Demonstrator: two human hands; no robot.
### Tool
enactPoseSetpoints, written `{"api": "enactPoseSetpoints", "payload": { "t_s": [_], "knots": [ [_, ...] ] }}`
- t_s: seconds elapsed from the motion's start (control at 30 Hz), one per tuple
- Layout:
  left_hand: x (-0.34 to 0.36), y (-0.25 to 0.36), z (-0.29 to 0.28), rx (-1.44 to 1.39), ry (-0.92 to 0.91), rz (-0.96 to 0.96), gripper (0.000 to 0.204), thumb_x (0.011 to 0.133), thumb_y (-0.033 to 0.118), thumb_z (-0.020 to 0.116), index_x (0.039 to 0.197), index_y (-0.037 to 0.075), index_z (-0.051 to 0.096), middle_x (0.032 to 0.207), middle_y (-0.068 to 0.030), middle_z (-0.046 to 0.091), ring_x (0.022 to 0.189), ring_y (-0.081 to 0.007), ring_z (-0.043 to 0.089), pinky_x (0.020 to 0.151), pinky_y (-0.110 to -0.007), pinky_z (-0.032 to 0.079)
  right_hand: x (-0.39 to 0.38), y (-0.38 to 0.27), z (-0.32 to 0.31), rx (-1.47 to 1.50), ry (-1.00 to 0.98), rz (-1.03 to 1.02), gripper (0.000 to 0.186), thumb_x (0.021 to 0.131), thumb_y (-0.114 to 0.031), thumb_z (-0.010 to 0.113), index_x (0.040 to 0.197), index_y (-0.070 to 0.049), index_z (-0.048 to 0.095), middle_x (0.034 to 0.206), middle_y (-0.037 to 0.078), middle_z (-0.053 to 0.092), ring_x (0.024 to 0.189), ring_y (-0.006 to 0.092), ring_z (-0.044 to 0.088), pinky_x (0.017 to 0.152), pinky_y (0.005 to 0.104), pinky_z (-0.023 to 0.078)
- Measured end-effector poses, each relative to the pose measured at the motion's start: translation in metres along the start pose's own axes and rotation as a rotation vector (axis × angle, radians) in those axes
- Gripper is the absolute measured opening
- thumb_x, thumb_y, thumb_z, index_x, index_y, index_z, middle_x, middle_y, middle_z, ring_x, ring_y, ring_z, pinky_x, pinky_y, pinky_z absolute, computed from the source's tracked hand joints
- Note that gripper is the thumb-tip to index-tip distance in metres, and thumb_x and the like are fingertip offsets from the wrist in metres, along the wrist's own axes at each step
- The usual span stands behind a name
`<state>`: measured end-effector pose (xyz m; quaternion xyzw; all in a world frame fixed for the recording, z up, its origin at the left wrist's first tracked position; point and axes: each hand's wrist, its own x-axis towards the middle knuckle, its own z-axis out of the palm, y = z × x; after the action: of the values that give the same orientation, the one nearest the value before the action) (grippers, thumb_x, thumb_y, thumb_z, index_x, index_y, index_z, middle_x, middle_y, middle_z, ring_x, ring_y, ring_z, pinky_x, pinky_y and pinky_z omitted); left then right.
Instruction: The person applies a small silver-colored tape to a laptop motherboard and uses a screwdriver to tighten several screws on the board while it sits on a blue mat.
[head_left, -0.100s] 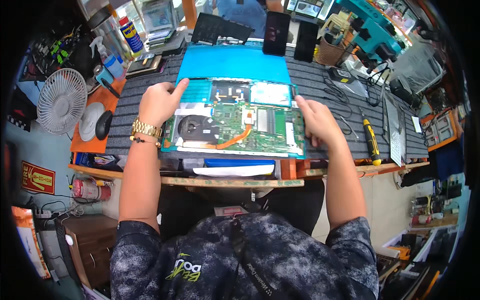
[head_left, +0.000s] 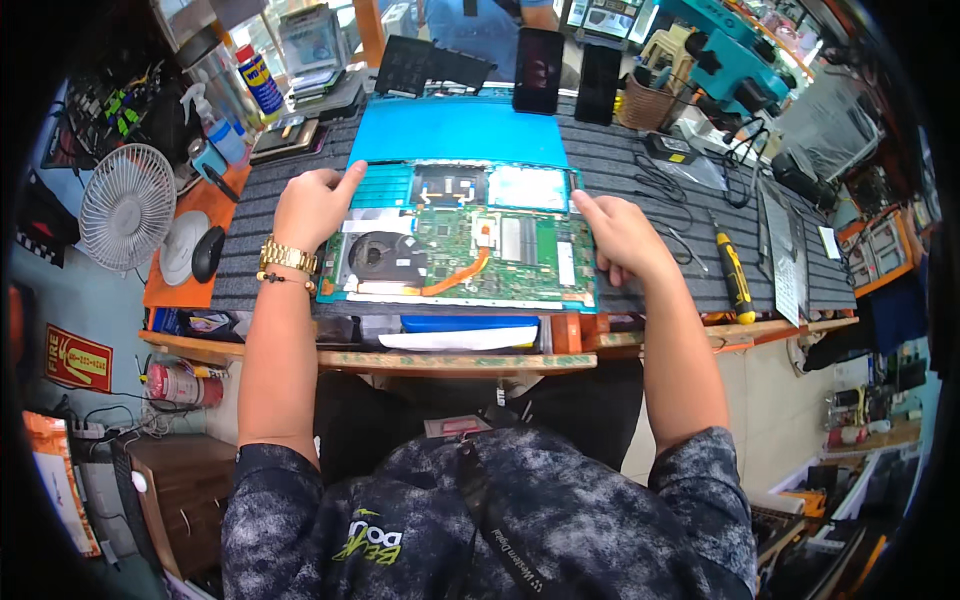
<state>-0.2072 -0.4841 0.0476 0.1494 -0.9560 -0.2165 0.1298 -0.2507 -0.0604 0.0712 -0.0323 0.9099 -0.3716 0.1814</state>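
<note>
An opened teal laptop [head_left: 535, 240] lies on the grey ribbed mat, bottom cover off, showing a green circuit board, a round fan and an orange-coloured heat pipe. Its bright teal back panel [head_left: 460, 130] extends behind it. My left hand [head_left: 310, 210], below a gold watch, grips the laptop's left edge, thumb along the top. My right hand [head_left: 625, 235] holds the right edge, thumb on the corner, fingers curled beside it. A yellow-black screwdriver [head_left: 736, 280] lies to the right of my right hand.
Two black phones [head_left: 537, 70] stand behind the panel, beside a dark removed part [head_left: 420, 70]. A fan [head_left: 125, 205], spray bottle [head_left: 215, 130] and blue can [head_left: 258, 80] are left. Cables [head_left: 670, 210], a loose keyboard [head_left: 785, 260] and pen basket [head_left: 640, 95] are right. Someone in blue [head_left: 465, 25] is beyond.
The laptop and both my hands sit slightly further left in the picture than a moment earlier; the grip looks the same.
</note>
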Motion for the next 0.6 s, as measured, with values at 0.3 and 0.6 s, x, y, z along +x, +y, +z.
{"api": "enactPoseSetpoints", "payload": {
  "t_s": [0.3, 0.6],
  "knots": [
    [-0.003, 0.038, -0.001, -0.041, 0.215, 0.302, 0.046, 0.102, 0.045, 0.077, 0.111, 0.000, 0.083, 0.100, -0.0200, 0.082, 0.092, -0.0331, 0.080, 0.081, -0.043, 0.061, 0.024, -0.020, -0.037, -0.276, -0.039, -0.089, 0.062, 0.105, -0.055, 0.068, 0.103, 0.007, 0.073, 0.079, 0.016, 0.076, 0.057, 0.0235, 0.076, 0.052, 0.0392, 0.060],
    [0.010, 0.098, 0.024, -0.175, -0.064, 0.664, 0.028, 0.098, 0.030, 0.078, 0.107, 0.004, 0.083, 0.099, -0.0182, 0.077, 0.098, -0.0395, 0.074, 0.089, -0.049, 0.059, 0.094, -0.044, -0.014, -0.266, 0.119, -0.528, 0.046, 0.092, -0.037, 0.086, 0.114, 0.003, 0.079, 0.107, 0.021, 0.080, 0.099, 0.0315, 0.078, 0.087, 0.0419, 0.061]
  ]
}}
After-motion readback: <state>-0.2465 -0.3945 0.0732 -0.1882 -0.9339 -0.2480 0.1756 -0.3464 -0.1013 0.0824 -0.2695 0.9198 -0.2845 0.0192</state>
